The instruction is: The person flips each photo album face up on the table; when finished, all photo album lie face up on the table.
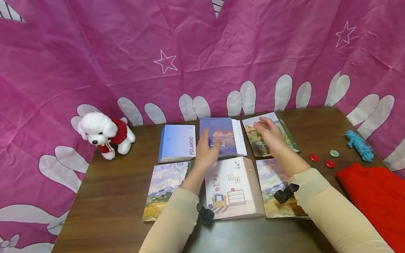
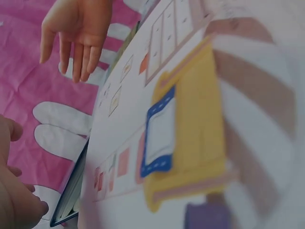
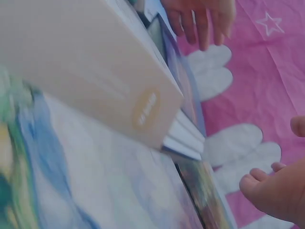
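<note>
Six albums lie in two rows on the wooden table. My left hand [image 1: 205, 151], fingers apart and holding nothing, is over the purple-blue album with a cliff picture [image 1: 222, 134]. White pages stick out along that album's right side. Over the green landscape album [image 1: 262, 146] is my right hand [image 1: 271, 135], its fingers loosely bent around nothing. The left wrist view has both palms facing each other beyond the thick white album with furniture drawings [image 1: 232, 186]. In the right wrist view, that album's beige spine [image 3: 147, 109] fills the upper left.
Back left is a blue POLAROID album [image 1: 176, 142]; painted-landscape albums [image 1: 167, 183] lie in front, left and right. A white plush dog [image 1: 101, 132] stands far left. Buttons [image 1: 314, 158], blue yarn [image 1: 359, 145] and red cloth [image 1: 382, 201] are on the right. A pink curtain [image 1: 198, 59] hangs behind.
</note>
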`<state>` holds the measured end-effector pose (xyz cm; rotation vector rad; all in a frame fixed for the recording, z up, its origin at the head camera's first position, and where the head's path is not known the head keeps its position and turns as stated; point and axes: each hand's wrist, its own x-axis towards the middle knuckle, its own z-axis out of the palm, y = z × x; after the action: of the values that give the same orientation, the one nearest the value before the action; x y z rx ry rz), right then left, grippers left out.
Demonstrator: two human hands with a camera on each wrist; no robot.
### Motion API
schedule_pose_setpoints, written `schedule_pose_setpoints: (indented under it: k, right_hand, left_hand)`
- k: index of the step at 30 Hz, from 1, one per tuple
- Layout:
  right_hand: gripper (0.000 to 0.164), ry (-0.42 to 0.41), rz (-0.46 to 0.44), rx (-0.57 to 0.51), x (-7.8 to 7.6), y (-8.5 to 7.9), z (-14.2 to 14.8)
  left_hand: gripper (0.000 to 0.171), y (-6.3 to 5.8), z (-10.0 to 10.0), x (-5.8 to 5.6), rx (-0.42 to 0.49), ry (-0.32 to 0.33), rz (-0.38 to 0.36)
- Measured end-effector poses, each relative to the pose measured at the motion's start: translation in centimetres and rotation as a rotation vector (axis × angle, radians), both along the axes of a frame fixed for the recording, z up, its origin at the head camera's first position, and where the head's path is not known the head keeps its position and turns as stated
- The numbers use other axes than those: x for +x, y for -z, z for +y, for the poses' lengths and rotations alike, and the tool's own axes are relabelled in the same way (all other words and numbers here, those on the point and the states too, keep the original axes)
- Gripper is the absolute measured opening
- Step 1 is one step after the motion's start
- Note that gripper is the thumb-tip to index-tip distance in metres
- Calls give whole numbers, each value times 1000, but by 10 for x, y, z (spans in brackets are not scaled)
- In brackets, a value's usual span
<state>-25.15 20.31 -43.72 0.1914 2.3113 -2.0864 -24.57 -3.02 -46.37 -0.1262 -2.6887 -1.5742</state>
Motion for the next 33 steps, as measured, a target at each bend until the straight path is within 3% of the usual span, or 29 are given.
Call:
schedule_pose_setpoints:
  k: [10,23,28,33]
  right_hand:
    - [69,94,-4,-38,4,-3,37]
    - [69,220,-63,-123,4,5,70]
    - [67,269,-77,-105,3,13,81]
    - [65,218,-136,-36,6,19,91]
  left_hand:
    - [64,7,13,2,12,67,43]
    - [60,1,37,13,41,159,36]
    - [58,-2,54,16,66,250,15]
    - [56,-1,73,16,128,348,-35]
